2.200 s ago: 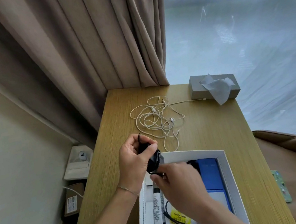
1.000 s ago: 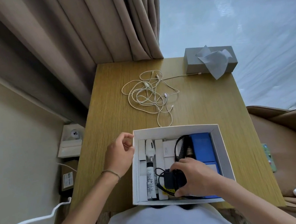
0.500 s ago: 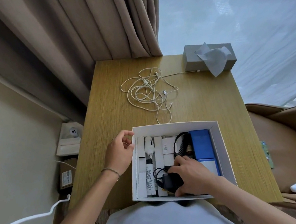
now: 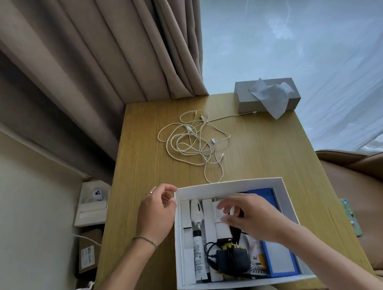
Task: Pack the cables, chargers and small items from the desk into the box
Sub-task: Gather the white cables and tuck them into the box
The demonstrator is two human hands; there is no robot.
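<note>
A white cardboard box (image 4: 284,195) sits at the near edge of the wooden desk (image 4: 256,149). Inside it lie a black charger with its cord (image 4: 232,260), a white tube (image 4: 199,251), small white boxes and a blue item (image 4: 277,251). My left hand (image 4: 157,213) rests against the box's far left corner, fingers curled and empty. Above the middle of the box hovers my right hand (image 4: 249,216), fingers spread, holding nothing. A tangle of white cables (image 4: 193,142) lies on the desk beyond the box.
A grey tissue box (image 4: 268,95) stands at the desk's far right corner. Curtains hang behind the desk. A brown chair (image 4: 381,195) with a white sock is to the right. On the floor at left lie a white device, a cardboard box and a white cord.
The black charger went from both hands into the box. My right hand has let go of it and lifted up toward the box's middle. My left hand stayed at the box corner.
</note>
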